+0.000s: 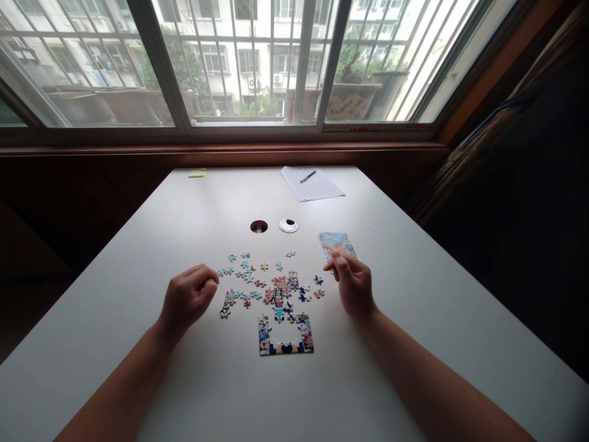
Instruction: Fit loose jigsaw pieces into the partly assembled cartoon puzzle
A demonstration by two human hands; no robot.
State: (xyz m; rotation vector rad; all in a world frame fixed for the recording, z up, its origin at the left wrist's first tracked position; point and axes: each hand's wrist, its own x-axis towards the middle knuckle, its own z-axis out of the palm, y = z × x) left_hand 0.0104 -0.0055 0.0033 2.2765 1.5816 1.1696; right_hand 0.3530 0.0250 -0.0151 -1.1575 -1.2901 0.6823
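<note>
Dozens of small jigsaw pieces (257, 279) lie scattered near the middle of the white table (138, 258), with a joined block, the assembled puzzle corner (286, 336), nearer my edge. I judge the loose pieces to be thin die-cut card: very light, stiff enough to pinch, with glossy printed faces that may slip, and tabs that could bend if forced. I would take each one by its edges between thumb and forefinger, or slide it along the smooth tabletop. The joined block looks floppy at its seams, so I would push it flat rather than lift it.

My left hand (188, 298) rests left of the scatter, fingers curled in loosely; I cannot tell whether a piece is inside. My right hand (353, 283) sits right of the scatter, fingertips pinched together just at the near edge of the printed reference card (337, 244), possibly on a piece, though that is too small to see.

Toward the far edge lie a round cable hole (258, 226), its white cap (288, 225), a sheet of paper (313, 184) with a pen (308, 176) on it, and a yellow sticky note (197, 173).
</note>
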